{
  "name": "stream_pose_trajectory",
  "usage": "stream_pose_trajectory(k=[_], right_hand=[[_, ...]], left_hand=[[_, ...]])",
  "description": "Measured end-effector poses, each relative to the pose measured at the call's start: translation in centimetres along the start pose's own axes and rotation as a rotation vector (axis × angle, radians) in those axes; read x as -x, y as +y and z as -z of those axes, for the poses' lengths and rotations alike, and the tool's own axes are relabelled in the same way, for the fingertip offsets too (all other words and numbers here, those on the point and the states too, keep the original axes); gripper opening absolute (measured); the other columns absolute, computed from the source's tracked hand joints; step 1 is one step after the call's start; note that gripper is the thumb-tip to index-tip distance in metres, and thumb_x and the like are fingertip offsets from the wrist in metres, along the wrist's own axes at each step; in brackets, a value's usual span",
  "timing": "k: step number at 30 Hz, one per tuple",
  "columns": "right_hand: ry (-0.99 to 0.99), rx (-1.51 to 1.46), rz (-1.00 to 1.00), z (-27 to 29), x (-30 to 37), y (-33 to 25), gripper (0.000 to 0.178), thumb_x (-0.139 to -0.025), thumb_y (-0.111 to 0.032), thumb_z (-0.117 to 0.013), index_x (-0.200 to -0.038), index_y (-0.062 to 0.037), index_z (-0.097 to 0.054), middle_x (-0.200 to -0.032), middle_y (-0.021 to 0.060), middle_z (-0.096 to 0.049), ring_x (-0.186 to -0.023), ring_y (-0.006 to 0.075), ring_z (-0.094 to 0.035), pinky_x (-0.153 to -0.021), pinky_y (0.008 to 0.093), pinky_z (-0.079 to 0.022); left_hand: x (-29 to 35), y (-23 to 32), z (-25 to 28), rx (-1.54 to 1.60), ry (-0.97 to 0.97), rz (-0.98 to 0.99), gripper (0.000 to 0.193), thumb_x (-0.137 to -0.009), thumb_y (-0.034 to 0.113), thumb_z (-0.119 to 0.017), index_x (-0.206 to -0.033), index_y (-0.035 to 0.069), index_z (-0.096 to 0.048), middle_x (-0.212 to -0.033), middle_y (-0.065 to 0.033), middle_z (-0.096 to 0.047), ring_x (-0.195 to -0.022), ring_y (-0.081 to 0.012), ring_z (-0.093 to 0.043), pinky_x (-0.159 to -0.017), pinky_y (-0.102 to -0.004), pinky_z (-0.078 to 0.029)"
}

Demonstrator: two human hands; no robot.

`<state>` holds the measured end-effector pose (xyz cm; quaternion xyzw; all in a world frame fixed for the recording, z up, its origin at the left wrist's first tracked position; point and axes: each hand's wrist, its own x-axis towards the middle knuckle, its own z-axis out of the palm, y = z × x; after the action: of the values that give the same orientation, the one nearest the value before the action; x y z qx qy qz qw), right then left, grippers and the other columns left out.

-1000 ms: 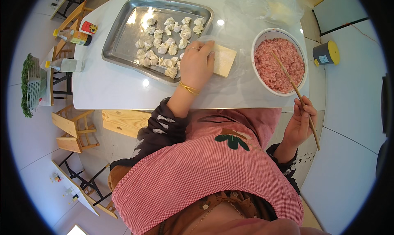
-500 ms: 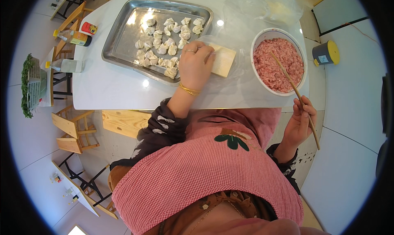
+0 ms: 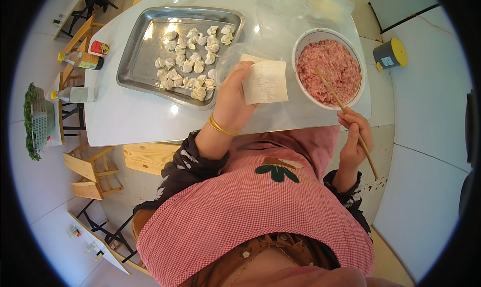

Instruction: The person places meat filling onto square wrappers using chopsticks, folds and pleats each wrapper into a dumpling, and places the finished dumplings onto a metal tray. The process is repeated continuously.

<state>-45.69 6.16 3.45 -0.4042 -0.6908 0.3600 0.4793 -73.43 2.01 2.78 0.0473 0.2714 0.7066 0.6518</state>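
Between its thumb and fingers, my left hand (image 3: pixel 233 104) holds a pale square wonton wrapper (image 3: pixel 268 84) above the table's near edge. Part of another pale edge shows behind it, and I cannot tell whether that is the wrapper stack. My right hand (image 3: pixel 355 139) grips wooden chopsticks (image 3: pixel 336 99), whose tips rest in pink minced meat (image 3: pixel 330 69). The meat fills a white bowl (image 3: pixel 294 72) on the right. Left of my left hand, a metal tray (image 3: pixel 138 61) carries several folded wontons (image 3: pixel 187 66).
Clear plastic bags (image 3: pixel 285 4) lie beyond the bowl. At the table's left edge stand a red can (image 3: pixel 99 48), a sauce bottle (image 3: pixel 85 60) and a clear bottle (image 3: pixel 75 94). A dark bin with a yellow lid (image 3: pixel 391 54) is at the right.
My left hand has turned over and come up from the wrapper stack, with a wrapper now facing up in it. The chopsticks stay at the meat. The whole view has shifted slightly.
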Motion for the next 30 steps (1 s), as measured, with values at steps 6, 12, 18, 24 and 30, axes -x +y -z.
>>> stream_pose_trajectory(k=[6,12,18,24,30], right_hand=[[-0.100,-0.029,-0.021,0.0,0.0,0.1,0.028,-0.098,-0.007,-0.039,-0.098,0.0105,-0.060,-0.106,0.0225,-0.062,-0.089,0.0279,-0.067,-0.076,0.0299,-0.057],[0.024,-0.221,-0.154,0.4,0.5,0.4,0.026,-0.097,-0.008,-0.040,-0.097,0.0094,-0.060,-0.102,0.0216,-0.063,-0.085,0.0270,-0.067,-0.074,0.0305,-0.057],[0.173,-0.392,-0.290,0.9,0.7,1.5,0.027,-0.097,-0.012,-0.042,-0.098,0.0091,-0.059,-0.103,0.0224,-0.063,-0.083,0.0278,-0.067,-0.072,0.0308,-0.057],[0.252,-0.343,-0.194,3.4,0.5,2.0,0.030,-0.098,-0.016,-0.041,-0.093,0.0074,-0.059,-0.097,0.0230,-0.064,-0.074,0.0277,-0.067,-0.066,0.0313,-0.056],[0.197,-0.198,-0.064,4.5,0.2,0.8,0.028,-0.096,-0.011,-0.038,-0.081,0.0048,-0.055,-0.089,0.0214,-0.065,-0.067,0.0257,-0.065,-0.062,0.0322,-0.055]], left_hand=[[1.1,-1.2,-1.0,-0.179,-0.016,-0.046,0.039,-0.091,0.007,-0.054,-0.129,0.005,-0.044,-0.118,-0.0108,-0.056,-0.108,-0.0215,-0.057,-0.090,-0.0345,-0.050],[1.4,-2.7,-0.6,-0.124,-0.061,-0.003,0.063,-0.085,-0.002,-0.060,-0.140,0.007,-0.031,-0.123,-0.0166,-0.056,-0.106,-0.0246,-0.059,-0.090,-0.0345,-0.050],[2.4,-4.0,-0.3,-0.047,-0.082,0.180,0.062,-0.086,0.002,-0.061,-0.140,0.007,-0.031,-0.123,-0.0170,-0.056,-0.106,-0.0227,-0.059,-0.090,-0.0350,-0.051],[2.5,-5.9,0.6,0.105,-0.042,0.349,0.040,-0.089,0.002,-0.059,-0.125,0.007,-0.044,-0.121,-0.0158,-0.058,-0.104,-0.0228,-0.060,-0.086,-0.0356,-0.053],[3.4,-7.1,-0.5,-0.052,0.007,0.324,0.044,-0.087,-0.003,-0.058,-0.127,0.008,-0.041,-0.113,-0.0119,-0.058,-0.098,-0.0230,-0.062,-0.085,-0.0371,-0.053]])
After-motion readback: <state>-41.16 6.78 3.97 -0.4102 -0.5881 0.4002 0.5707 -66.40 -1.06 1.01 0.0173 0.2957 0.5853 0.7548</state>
